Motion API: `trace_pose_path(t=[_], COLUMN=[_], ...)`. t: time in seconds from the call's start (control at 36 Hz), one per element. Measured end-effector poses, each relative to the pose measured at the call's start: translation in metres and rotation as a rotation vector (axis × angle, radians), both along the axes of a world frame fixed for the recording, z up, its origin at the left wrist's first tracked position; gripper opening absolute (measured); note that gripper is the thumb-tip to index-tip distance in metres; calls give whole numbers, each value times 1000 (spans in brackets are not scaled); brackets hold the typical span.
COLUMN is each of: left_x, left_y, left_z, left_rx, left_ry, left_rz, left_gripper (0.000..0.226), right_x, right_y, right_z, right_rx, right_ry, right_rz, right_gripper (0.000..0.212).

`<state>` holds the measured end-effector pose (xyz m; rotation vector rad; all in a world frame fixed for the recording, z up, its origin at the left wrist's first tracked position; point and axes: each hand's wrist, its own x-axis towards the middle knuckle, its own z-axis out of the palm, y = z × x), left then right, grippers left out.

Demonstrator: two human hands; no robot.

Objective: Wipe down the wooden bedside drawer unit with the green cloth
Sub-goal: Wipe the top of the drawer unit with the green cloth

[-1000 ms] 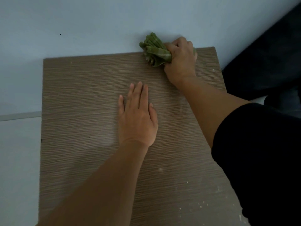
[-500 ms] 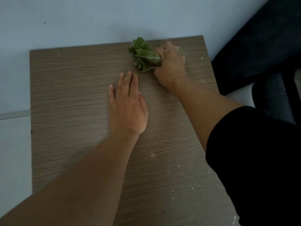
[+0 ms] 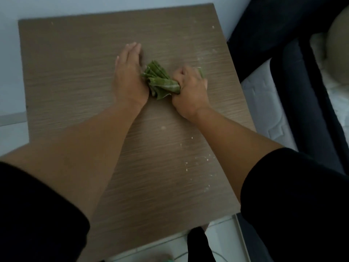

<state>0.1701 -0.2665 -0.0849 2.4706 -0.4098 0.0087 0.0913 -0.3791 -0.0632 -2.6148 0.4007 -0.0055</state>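
Note:
I look down on the top of the wooden bedside drawer unit (image 3: 75, 72), a brown grained panel. My right hand (image 3: 189, 91) is closed in a fist around the bunched green cloth (image 3: 160, 83), which presses on the middle of the top. My left hand (image 3: 130, 76) lies flat on the wood, palm down with its fingers together, and its right edge touches the cloth. Pale crumbs and dust specks (image 3: 200, 163) dot the near right part of the top. The drawers below are hidden.
A pale wall (image 3: 56, 6) runs behind the unit. To the right stands a bed with a dark frame (image 3: 294, 91) and a white mattress (image 3: 264, 110). Light tiled floor (image 3: 11, 137) shows at the left and at the near edge.
My right hand has dragged the cloth from the far edge back to the middle of the top, up against my left hand. My view has tilted further down.

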Motion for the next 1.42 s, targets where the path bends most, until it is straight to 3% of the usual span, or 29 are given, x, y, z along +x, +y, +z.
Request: trace_pose_path(t=[0.42,0.75,1.06,1.25,1.42], left_x=[-79,-135,-153,-148,-131], left_y=[19,26,25,24,9], left_z=[-5,-1,7,13,9], left_rx=[139,199,204,155,76], left_ry=[43,66,86,120,103], left_rz=[-76,-205,-259,-266,-249], left_gripper=[45,48,48,46,46], right_x=[-148,-239,-267,-280,-234], right_y=[37,65,78,77,57], right_z=[0,-7,-5,-2,19], right_rx=[101,128,154,201,254], right_ry=[-3,-48,-72,-55,-160], right_rz=[3,-67,-155,-75,-107], right_gripper=[42,37,32,33,31])
